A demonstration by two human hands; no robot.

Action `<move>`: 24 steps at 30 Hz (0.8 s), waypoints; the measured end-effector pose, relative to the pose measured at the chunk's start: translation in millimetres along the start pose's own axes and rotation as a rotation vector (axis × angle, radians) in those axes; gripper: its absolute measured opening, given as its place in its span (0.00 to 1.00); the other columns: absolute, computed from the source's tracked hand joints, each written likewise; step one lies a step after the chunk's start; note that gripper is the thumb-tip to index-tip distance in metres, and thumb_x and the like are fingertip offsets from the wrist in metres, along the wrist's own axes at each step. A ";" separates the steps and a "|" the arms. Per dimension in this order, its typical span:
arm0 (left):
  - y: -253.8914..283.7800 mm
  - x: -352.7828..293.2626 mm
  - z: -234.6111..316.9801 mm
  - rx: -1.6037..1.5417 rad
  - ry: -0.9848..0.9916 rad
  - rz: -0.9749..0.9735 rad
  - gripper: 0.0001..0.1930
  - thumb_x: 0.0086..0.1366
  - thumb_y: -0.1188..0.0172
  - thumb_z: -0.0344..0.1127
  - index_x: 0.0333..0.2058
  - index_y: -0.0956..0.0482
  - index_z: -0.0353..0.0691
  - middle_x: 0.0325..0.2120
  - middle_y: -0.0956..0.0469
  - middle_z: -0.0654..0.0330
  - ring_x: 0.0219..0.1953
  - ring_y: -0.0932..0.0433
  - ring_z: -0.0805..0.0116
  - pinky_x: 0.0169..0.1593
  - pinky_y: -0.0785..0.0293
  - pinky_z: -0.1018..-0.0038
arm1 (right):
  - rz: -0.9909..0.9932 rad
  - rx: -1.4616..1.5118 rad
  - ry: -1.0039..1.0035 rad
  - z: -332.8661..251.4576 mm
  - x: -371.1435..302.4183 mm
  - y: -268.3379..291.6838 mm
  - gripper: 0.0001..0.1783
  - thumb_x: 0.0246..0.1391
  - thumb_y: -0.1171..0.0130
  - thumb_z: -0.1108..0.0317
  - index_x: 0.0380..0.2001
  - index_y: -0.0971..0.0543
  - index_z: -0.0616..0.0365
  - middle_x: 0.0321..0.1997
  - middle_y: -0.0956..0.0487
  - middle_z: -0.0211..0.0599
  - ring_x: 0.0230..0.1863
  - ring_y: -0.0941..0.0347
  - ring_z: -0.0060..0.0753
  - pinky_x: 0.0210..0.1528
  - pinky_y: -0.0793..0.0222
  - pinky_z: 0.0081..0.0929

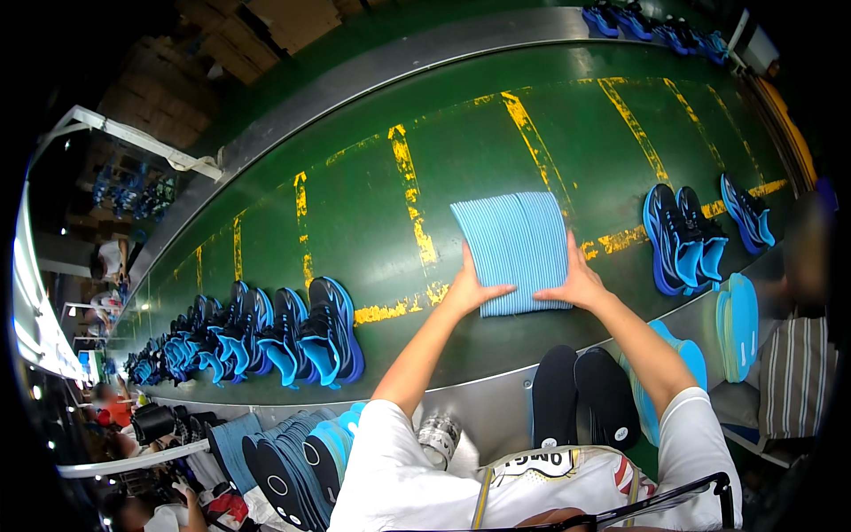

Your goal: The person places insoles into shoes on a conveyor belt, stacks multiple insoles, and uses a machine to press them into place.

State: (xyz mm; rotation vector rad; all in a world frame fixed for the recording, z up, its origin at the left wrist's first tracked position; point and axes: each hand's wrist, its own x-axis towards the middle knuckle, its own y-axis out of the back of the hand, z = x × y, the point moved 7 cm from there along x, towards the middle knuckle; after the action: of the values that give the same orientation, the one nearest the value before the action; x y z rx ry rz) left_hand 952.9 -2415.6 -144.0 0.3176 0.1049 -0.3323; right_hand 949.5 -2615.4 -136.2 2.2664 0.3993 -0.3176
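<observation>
Over the green belt (pixel 496 142) I have a light-blue block of many thin layers (pixel 519 248) pressed side by side, their edges showing as fine stripes. My left hand (pixel 472 285) grips its left side, with the thumb across the near face. On the opposite side my right hand (pixel 578 282) presses inward, its thumb pointing toward the other. What each layer is, I cannot tell. Black-and-blue shoes (pixel 331 332) stand in a row to the left, and a few more shoes (pixel 683 235) stand to the right. Both hands are apart from the shoes.
Along the near metal ledge are two black insoles (pixel 576 399), light-blue insoles (pixel 736 328) at right, and stacks of dark and blue insoles (pixel 297 465) at left. A patterned container (pixel 439 439) stands near my body. Other people work at far left. More shoes (pixel 656 27) lie beyond the belt.
</observation>
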 end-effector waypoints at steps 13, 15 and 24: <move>-4.4 -4.4 -24.1 -0.172 0.213 0.009 0.58 0.42 0.36 0.50 0.55 0.76 0.36 0.52 0.50 0.40 0.53 0.44 0.50 0.55 0.48 0.65 | 0.007 0.635 0.218 8.7 3.7 -16.8 0.67 0.23 0.30 0.56 0.57 0.69 0.60 0.58 0.49 0.48 0.58 0.49 0.39 0.57 0.52 0.31; -2.2 -0.5 -17.6 -0.074 0.104 0.130 0.53 0.48 0.41 0.50 0.56 0.74 0.36 0.54 0.53 0.41 0.54 0.46 0.51 0.56 0.49 0.65 | -0.067 0.777 0.137 -2.1 -2.3 -11.1 0.63 0.26 0.31 0.58 0.57 0.65 0.60 0.57 0.47 0.47 0.58 0.49 0.38 0.57 0.52 0.31; 42.6 -86.5 159.5 -0.027 -0.276 0.510 0.33 0.61 0.63 0.45 0.56 0.65 0.31 0.56 0.57 0.47 0.59 0.57 0.56 0.59 0.61 0.69 | 0.069 0.526 0.746 -123.3 -122.7 145.0 0.36 0.48 0.53 0.62 0.57 0.54 0.63 0.61 0.50 0.43 0.57 0.48 0.32 0.56 0.53 0.24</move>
State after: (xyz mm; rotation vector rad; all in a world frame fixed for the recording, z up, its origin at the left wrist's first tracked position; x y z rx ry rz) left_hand 893.8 -2402.7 32.3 0.2582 -0.2411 0.1328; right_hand 904.4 -2637.0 84.7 2.8592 0.6680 0.5483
